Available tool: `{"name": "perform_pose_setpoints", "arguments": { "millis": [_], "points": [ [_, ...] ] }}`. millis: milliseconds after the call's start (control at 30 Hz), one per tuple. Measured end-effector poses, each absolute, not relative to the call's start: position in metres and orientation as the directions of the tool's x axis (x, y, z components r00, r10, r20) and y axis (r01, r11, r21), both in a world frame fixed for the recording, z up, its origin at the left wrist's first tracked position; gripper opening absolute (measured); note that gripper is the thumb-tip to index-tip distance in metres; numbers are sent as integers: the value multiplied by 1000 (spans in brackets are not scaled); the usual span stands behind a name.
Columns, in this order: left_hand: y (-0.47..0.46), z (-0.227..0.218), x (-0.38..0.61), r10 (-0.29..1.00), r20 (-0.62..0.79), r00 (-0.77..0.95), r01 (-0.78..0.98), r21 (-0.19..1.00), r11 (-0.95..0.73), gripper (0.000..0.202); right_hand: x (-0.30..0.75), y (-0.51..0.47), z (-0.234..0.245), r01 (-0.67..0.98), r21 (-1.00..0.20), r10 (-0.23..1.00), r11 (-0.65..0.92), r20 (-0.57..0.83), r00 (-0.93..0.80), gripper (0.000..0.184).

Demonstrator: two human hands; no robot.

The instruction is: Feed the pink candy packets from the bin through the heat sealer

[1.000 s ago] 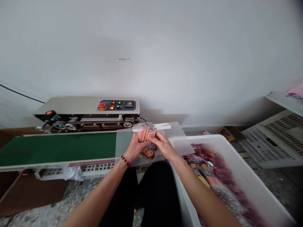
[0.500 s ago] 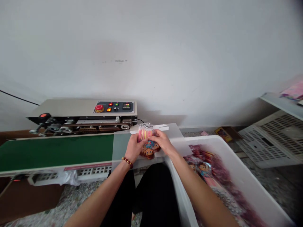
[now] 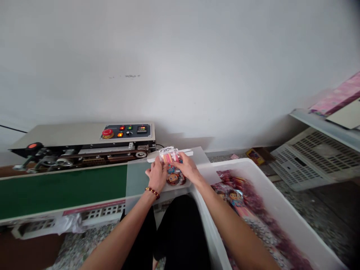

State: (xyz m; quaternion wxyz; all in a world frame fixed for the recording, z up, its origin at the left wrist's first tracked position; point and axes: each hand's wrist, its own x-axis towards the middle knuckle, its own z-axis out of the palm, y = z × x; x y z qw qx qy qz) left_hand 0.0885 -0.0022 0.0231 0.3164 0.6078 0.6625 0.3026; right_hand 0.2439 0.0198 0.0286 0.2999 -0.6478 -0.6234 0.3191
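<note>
A clear plastic packet point(image 3: 172, 177) with a printed cartoon face and pink-and-yellow strips showing through it lies between my hands, above a translucent sheet point(image 3: 135, 178). My left hand point(image 3: 158, 174), with a beaded bracelet at the wrist, grips the packet's left edge. On the other side, my right hand point(image 3: 186, 168) has its thumb across the packet's front and its fingers at the right edge. The fingertips behind it are hidden. White strips point(image 3: 153, 159) stick out by the packet's upper end.
A sealing machine point(image 3: 126, 140) with lit buttons and a green conveyor belt point(image 3: 70, 183) stands at left. To my right, a white tub point(image 3: 284, 202) holds many similar packets point(image 3: 239, 202). Farther right are a plastic crate point(image 3: 309, 161) and a shelf point(image 3: 323, 125) carrying pink boxes.
The view has turned a little to the right. My left hand has shifted toward the packet's left edge, its thumb no longer across the front. The packet's upper end leans slightly left.
</note>
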Motion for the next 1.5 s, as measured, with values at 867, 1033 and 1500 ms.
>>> {"name": "perform_pose_setpoints", "arguments": {
  "millis": [867,1033,1500],
  "points": [
    [-10,-10,15,918,272,289,901,246,-356,37,222,1,35,901,-190,921,389,47,-388,49],
    [-4,-12,8,864,268,427,835,251,-491,40,231,-4,29,912,-188,929,365,3,-371,48],
    [8,-8,6,858,233,458,816,274,-510,45,211,8,35,855,-102,861,509,82,-503,38]
  ]
}}
